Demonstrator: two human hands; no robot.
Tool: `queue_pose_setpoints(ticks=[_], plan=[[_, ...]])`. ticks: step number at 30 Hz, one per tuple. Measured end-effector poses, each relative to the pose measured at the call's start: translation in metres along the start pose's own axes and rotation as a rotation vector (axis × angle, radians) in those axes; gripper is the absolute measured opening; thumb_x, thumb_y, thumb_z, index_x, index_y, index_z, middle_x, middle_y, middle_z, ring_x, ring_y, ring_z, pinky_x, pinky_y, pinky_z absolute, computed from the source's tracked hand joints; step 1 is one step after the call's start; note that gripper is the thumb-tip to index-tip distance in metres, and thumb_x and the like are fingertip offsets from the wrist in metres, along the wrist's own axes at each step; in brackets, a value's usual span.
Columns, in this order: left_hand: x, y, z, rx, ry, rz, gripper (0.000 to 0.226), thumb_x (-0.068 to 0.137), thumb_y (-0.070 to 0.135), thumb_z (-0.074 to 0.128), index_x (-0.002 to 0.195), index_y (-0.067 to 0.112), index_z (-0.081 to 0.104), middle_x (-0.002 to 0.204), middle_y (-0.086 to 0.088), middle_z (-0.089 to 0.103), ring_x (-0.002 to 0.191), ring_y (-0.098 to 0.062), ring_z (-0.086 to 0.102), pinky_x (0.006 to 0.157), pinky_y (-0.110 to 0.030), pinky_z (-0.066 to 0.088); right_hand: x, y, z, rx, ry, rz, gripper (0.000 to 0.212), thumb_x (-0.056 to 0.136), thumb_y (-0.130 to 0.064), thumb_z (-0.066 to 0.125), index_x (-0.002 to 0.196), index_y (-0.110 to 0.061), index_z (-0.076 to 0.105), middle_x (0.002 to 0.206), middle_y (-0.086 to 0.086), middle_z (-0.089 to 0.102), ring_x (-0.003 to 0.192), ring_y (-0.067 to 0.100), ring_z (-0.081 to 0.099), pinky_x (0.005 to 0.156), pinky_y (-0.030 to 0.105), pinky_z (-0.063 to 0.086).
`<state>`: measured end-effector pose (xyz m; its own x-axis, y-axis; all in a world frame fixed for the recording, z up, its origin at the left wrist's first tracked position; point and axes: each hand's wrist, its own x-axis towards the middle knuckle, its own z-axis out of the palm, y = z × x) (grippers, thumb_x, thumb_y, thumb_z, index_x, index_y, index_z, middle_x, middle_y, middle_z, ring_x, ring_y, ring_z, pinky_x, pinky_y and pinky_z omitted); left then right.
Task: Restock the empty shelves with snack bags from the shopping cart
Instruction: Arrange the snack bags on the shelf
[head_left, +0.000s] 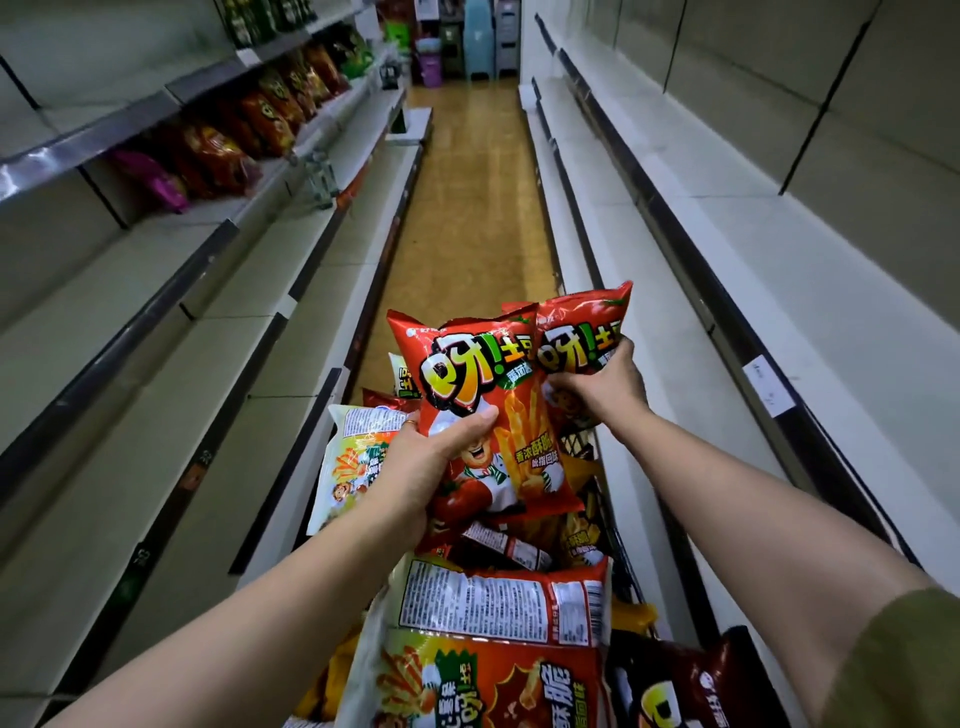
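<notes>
Nearest in, at the close end of the shopping cart (575, 446), a big red snack bag (493, 680) lies flat with a dark brown bag (685, 686) touching its right side. Just beyond, a label-up bag (509, 603) lies on the heap. Above that heap the left hand (431, 462) grips a red fries bag (488, 415) upright, thumb across the front, fingers tucked behind. Beside the left wrist, a pale bag (358, 457) leans at the cart's left edge. A touch farther on, over the cart's right edge, the right hand (602, 384) clutches a second red bag (582, 332), fingers curled over its front; it sits behind the first bag's right edge. Past the cart, the wooden floor (467, 208) runs between the left shelves (156, 364) and the right shelves (727, 260). Far up the left side, a row of stocked bags (234, 150) sits on an upper shelf.
</notes>
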<state>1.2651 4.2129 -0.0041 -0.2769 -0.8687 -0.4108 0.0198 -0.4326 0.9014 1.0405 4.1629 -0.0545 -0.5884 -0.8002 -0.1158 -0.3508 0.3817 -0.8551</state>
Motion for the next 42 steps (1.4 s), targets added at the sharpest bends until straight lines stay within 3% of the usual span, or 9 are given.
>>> queue_pose_setpoints(ticks=[4,9,16,20,24,28,32,37,42], plan=[[-0.025,0.008,0.007,0.015,0.013,0.060,0.059,0.071,0.029,0.078,0.120,0.003,0.058,0.081,-0.002,0.074,0.062,-0.013,0.070,0.048,-0.020,0.050,-0.025,-0.029,-0.033,0.045,0.009,-0.080,0.090,0.065,-0.040,0.082,0.135,-0.013,0.033,0.129,0.008,0.053,0.119,0.028,0.051,0.098,0.041,0.043],[-0.065,0.025,0.014,-0.009,0.024,0.161,0.054,0.071,0.027,0.077,0.119,0.008,0.059,0.081,0.000,0.074,0.063,-0.011,0.071,0.048,-0.019,0.050,-0.066,-0.062,-0.074,0.103,0.033,-0.170,0.079,0.067,-0.039,0.081,0.128,-0.010,0.040,0.122,0.005,0.056,0.109,0.020,0.054,0.084,0.028,0.041],[-0.109,0.052,0.007,0.014,0.005,0.273,0.080,0.053,0.041,0.087,0.122,0.016,0.056,0.099,-0.005,0.074,0.084,-0.024,0.073,0.071,-0.033,0.057,-0.136,-0.102,-0.137,0.103,0.066,-0.259,0.076,0.068,-0.049,0.077,0.126,-0.016,0.042,0.113,0.001,0.059,0.103,0.021,0.058,0.089,0.037,0.050],[-0.128,0.073,-0.005,0.060,-0.099,0.342,0.070,0.052,0.041,0.087,0.111,0.013,0.062,0.086,-0.004,0.073,0.064,-0.015,0.069,0.057,-0.027,0.054,-0.183,-0.124,-0.171,0.103,0.139,-0.316,0.078,0.065,-0.049,0.079,0.128,-0.020,0.042,0.118,-0.001,0.060,0.107,0.020,0.058,0.093,0.039,0.049],[-0.146,0.088,-0.025,0.057,-0.209,0.379,0.077,0.049,0.049,0.087,0.114,0.017,0.061,0.103,-0.011,0.072,0.092,-0.033,0.070,0.088,-0.051,0.053,-0.235,-0.151,-0.191,0.165,0.190,-0.336,0.079,0.044,-0.060,0.081,0.109,-0.028,0.049,0.107,-0.004,0.065,0.098,0.019,0.064,0.089,0.043,0.052],[-0.175,0.096,-0.033,0.043,-0.306,0.385,0.028,0.082,0.023,0.071,0.098,0.006,0.057,0.051,0.005,0.064,0.040,-0.006,0.059,0.042,-0.016,0.047,-0.291,-0.174,-0.182,0.198,0.163,-0.345,0.083,0.031,-0.068,0.081,0.100,-0.036,0.048,0.105,-0.005,0.067,0.095,0.019,0.067,0.086,0.044,0.054],[-0.210,0.099,-0.027,-0.046,-0.425,0.433,0.022,0.087,0.017,0.062,0.104,0.007,0.053,0.041,0.012,0.055,0.031,0.000,0.048,0.034,-0.009,0.036,-0.343,-0.182,-0.175,0.141,0.250,-0.335,0.098,0.031,-0.077,0.074,0.111,-0.030,0.043,0.113,-0.003,0.063,0.103,0.021,0.063,0.091,0.046,0.051],[-0.241,0.094,-0.002,-0.038,-0.620,0.407,0.035,0.078,0.026,0.068,0.107,0.009,0.060,0.068,0.001,0.073,0.056,-0.013,0.070,0.047,-0.019,0.051,-0.418,-0.183,-0.206,0.109,0.182,-0.260,0.088,0.058,-0.051,0.077,0.130,-0.023,0.035,0.119,0.002,0.061,0.104,0.022,0.063,0.094,0.043,0.050],[-0.281,0.092,0.045,-0.051,-0.825,0.345,0.049,0.068,0.031,0.073,0.113,0.014,0.063,0.095,-0.011,0.074,0.082,-0.029,0.073,0.071,-0.038,0.058,-0.482,-0.174,-0.253,0.133,0.389,-0.264,0.059,0.073,-0.030,0.078,0.122,-0.021,0.046,0.110,-0.001,0.065,0.093,0.014,0.066,0.079,0.031,0.056]])
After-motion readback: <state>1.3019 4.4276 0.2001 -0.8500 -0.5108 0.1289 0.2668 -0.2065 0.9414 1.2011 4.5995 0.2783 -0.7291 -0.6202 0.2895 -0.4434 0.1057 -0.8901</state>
